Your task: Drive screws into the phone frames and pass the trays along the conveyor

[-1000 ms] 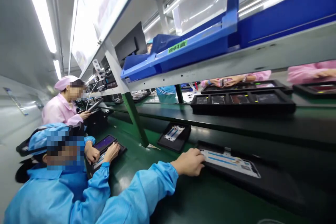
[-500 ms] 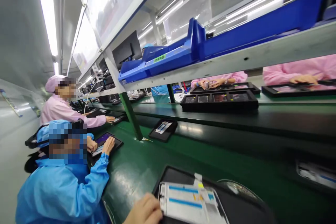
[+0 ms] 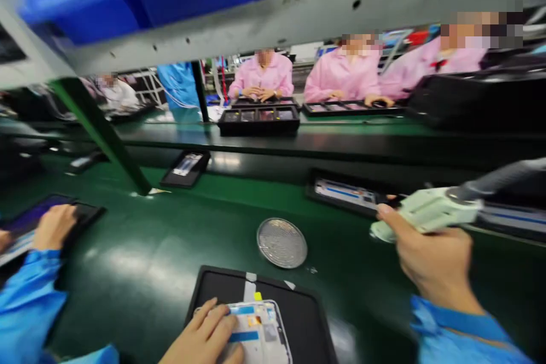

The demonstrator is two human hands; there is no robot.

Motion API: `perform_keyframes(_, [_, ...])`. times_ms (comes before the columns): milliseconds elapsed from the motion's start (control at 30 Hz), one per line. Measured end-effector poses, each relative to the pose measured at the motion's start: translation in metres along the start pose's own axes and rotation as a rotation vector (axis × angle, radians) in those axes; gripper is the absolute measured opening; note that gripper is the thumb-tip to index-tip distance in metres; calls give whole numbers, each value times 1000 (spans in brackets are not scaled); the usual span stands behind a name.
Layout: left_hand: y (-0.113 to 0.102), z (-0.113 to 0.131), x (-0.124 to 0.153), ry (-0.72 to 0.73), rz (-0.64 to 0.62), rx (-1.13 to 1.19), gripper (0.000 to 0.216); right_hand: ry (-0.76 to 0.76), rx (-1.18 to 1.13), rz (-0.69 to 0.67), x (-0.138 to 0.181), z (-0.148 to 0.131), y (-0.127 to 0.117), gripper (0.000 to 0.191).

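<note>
My left hand (image 3: 205, 338) lies flat on a white phone-back part (image 3: 260, 333) with blue strips, which rests in a black tray (image 3: 298, 307) at the near edge of the green bench. My right hand (image 3: 430, 256) is raised at the right and grips a pale green electric screwdriver (image 3: 426, 213) with a grey cable running off to the right. Its tip points left, above the bench. A round silver mesh dish (image 3: 282, 242) sits between the tray and the screwdriver.
More black trays with parts (image 3: 347, 193) (image 3: 186, 168) lie on the dark conveyor. A co-worker's hands (image 3: 53, 224) in blue sleeves work at the left. People in pink sit across behind trays (image 3: 259, 119). A green post (image 3: 100, 131) and blue bins stand overhead.
The view swung right and down. My right hand came into view holding the screwdriver. My left hand slid onto the white part in the near tray.
</note>
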State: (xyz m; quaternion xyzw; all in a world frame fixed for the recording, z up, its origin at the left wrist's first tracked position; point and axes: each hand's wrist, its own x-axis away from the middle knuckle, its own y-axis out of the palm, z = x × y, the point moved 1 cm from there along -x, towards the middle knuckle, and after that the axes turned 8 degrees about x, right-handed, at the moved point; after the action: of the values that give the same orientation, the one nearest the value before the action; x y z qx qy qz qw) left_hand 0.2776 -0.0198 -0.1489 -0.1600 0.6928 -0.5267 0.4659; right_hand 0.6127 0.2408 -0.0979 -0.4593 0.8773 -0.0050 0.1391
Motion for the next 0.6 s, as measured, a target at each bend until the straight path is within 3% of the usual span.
perform_keyframes(133, [18, -2, -23, 183, -11, 72, 13, -1, -12, -109, 13, -8, 4, 41])
perform_keyframes(267, [33, -6, -26, 208, -102, 216, 14, -15, -170, -234, 37, -33, 18, 44])
perform_keyframes(467, [47, -10, -29, 231, -167, 410, 27, -78, -288, -503, 87, -71, 63, 33])
perform_keyframes(600, [47, -8, -25, 187, -145, 354, 22, -32, -304, -672, 111, -68, 95, 25])
